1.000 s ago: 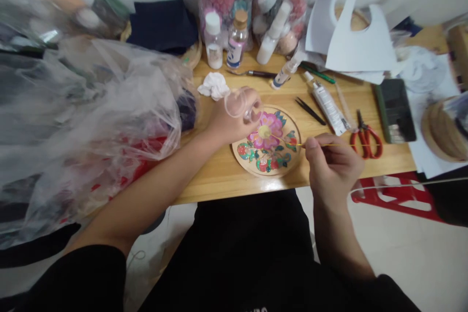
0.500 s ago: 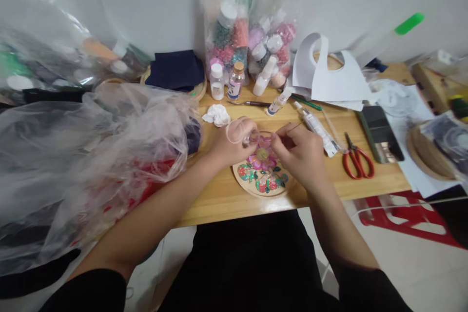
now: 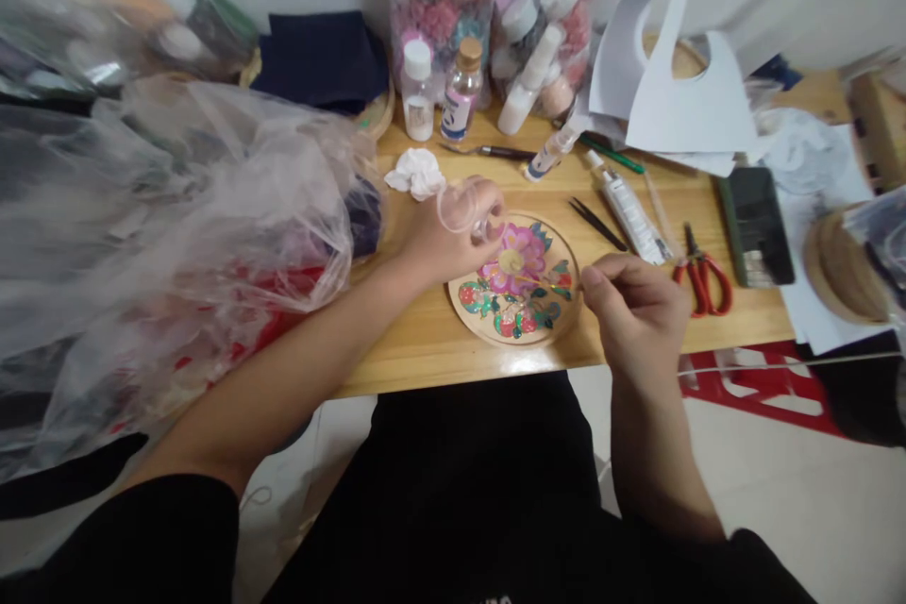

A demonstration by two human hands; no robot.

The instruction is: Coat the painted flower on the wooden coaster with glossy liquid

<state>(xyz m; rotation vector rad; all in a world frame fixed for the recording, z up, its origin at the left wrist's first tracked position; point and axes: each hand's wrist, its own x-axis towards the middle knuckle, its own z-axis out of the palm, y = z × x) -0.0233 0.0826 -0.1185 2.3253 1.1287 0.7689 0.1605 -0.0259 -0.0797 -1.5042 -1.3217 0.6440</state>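
My left hand (image 3: 460, 231) is closed around a small clear plastic cup (image 3: 457, 208), whose round rim shows over the back of the hand. It rests at the upper left edge of a round wooden board (image 3: 488, 335). The board carries a glossy pink-purple flower (image 3: 520, 255) with a yellow centre and red and green strawberry shapes (image 3: 515, 319) below. My right hand (image 3: 629, 311) is at the board's right side, thumb and fingers pinched on a thin yellowish stick (image 3: 556, 284). Its tip points left over the flower; whether it touches is too fine to tell.
Black tweezers (image 3: 598, 225), a white tube (image 3: 632, 212), red-handled pliers (image 3: 702, 276) and a phone (image 3: 757, 226) lie to the right. Small bottles (image 3: 459, 99) and crumpled tissue (image 3: 415, 174) stand behind. A sheer plastic bag (image 3: 233, 179) fills the left.
My right hand has drawn away from the left hand, right and down, uncovering the flower, the stick and the tweezers. The left hand keeps the cup. The view has tilted down.
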